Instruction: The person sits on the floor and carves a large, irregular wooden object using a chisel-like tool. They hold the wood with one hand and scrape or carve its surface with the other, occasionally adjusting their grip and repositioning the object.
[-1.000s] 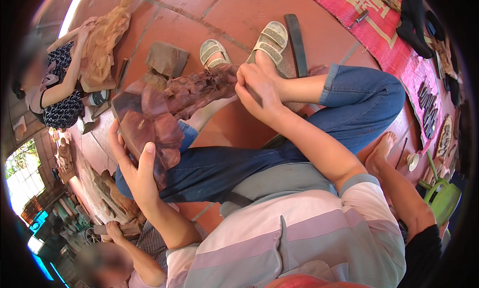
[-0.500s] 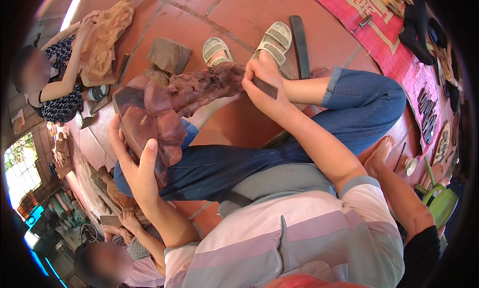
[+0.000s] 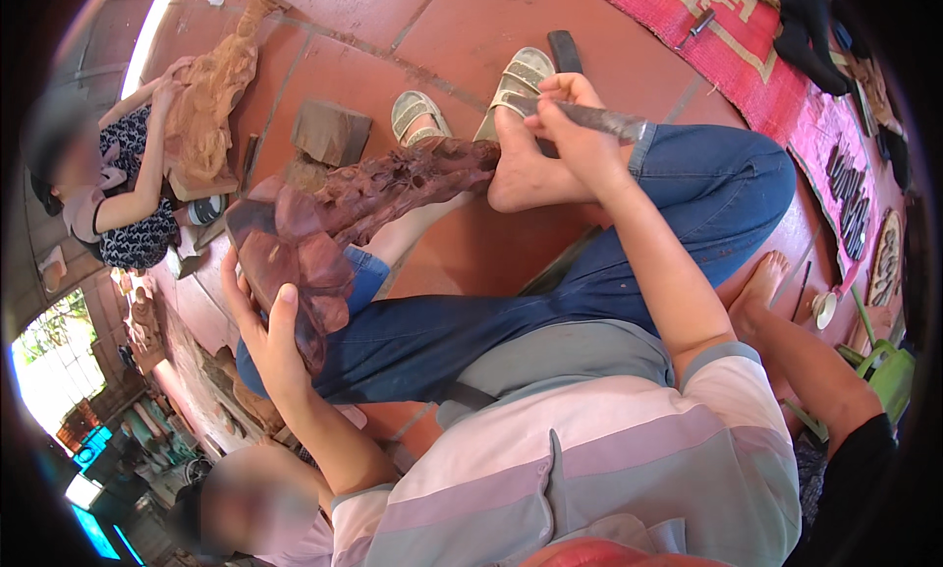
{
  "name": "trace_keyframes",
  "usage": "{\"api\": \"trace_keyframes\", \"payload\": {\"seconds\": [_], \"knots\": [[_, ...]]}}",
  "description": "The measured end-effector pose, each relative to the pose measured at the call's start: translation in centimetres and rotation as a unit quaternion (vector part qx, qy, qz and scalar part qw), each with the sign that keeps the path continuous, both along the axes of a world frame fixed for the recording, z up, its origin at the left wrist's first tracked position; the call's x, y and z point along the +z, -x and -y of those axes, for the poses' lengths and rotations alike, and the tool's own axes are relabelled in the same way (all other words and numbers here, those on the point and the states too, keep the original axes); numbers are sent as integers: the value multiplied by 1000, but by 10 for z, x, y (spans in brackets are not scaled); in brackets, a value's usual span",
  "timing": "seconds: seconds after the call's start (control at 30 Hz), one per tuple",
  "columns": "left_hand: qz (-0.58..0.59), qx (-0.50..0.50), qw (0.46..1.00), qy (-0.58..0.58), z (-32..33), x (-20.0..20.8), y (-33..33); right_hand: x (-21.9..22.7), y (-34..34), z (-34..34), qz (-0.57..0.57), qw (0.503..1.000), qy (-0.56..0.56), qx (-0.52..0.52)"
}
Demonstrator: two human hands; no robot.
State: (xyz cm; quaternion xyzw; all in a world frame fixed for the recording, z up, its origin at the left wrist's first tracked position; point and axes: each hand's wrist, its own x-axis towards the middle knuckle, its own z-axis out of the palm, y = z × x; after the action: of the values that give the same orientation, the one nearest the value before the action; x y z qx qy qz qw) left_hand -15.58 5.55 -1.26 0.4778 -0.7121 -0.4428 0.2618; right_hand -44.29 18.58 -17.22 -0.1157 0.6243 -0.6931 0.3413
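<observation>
A reddish-brown wood carving (image 3: 324,238) lies slantwise over my left lower leg. Smooth faceted lobes cover its near-left end, and a rough, hollowed stem reaches toward my bare foot (image 3: 530,164). My left hand (image 3: 263,336) grips the broad end, thumb on top and fingers along its outer side. Just beyond the stem's far tip, my right hand (image 3: 580,135) is closed around a long, flat grey strip (image 3: 607,122), apart from the carving. The strip sticks out on both sides of the fingers; whether it is abrasive paper or a file, I cannot make out.
Wooden blocks (image 3: 332,135) sit on the tiled floor past the carving. At far left a person works on a pale wood carving (image 3: 211,105); another sits at lower left. Several dark tools (image 3: 847,198) lie on a pink sheet at right, near a green plastic chair (image 3: 886,375).
My right hand has come off the stem's tip and moved up and right, showing more of the grey strip. My left hand keeps its hold on the carving.
</observation>
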Motion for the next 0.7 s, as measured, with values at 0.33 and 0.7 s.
{"api": "trace_keyframes", "payload": {"seconds": [0.33,0.7], "knots": [[36,6,999,4,-5,10,20,-20,23,-26,82,992,92,0],[12,23,1000,-4,-11,5,16,-27,19,-21,102,990,102,-1]]}}
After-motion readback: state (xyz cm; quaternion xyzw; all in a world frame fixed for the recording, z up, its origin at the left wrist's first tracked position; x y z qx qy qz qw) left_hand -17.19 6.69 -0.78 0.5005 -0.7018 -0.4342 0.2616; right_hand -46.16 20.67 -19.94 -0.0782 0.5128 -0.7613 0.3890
